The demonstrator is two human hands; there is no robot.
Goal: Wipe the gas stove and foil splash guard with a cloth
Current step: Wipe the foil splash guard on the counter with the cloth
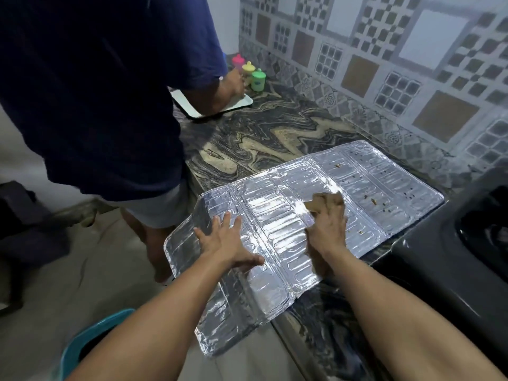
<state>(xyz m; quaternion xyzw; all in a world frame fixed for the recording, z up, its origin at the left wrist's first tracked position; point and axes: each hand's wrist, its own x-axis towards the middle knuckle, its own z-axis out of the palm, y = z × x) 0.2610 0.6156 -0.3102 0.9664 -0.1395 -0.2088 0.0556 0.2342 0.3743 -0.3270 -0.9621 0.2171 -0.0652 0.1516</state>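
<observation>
Marbled dark surface (255,133) carries everything; patterned tile wall (384,64) stands beyond both hands. Second person in a dark blue shirt (96,92) stands to the left of the left hand, at the surface edge. Foil splash guard (365,193) lies flat and unfolded under both hands, its near-left panels hanging past the surface edge; brown crumbs dot the panels right of the right hand. Gas stove (453,257), black, sits just right of the right forearm, touching or just beside the foil's right edge. White tray (242,104) and three coloured lidded cups (248,74) lie well beyond the left hand. Left hand (225,243): grip open, fingers spread, palm pressing the foil flat. Right hand (328,229): fingers curled, grip closed on a brown cloth (316,203), which rests on the foil's middle panel.
</observation>
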